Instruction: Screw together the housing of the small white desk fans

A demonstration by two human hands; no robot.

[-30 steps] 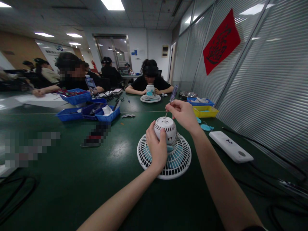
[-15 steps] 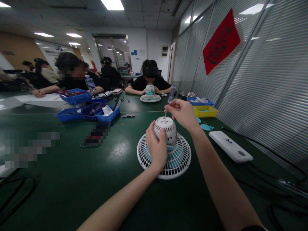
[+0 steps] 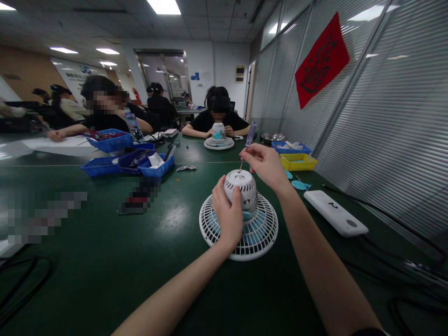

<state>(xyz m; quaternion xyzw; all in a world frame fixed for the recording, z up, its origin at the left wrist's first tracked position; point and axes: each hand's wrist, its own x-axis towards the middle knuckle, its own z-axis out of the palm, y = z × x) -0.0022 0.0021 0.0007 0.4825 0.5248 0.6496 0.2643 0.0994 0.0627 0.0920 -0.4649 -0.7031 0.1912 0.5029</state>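
Note:
A small white fan lies face down on the green table, its round grille at the bottom and pale blue blades showing through. Its slotted motor housing points up. My left hand wraps around the left side of that housing. In the fingers of my right hand is a screwdriver with a clear purple handle, held slightly tilted. The thin shaft reaches down to the top of the housing; whether a screw sits under the tip is too small to see.
Blue parts trays stand at the left, near a pixelated dark object. Right of the fan are a yellow tray, light blue round pieces, a white power bank-like box and black cables. Across the table a person handles another fan.
The screwdriver handle has shifted very slightly, with its tip still on the housing. My left hand and the fan stay in place.

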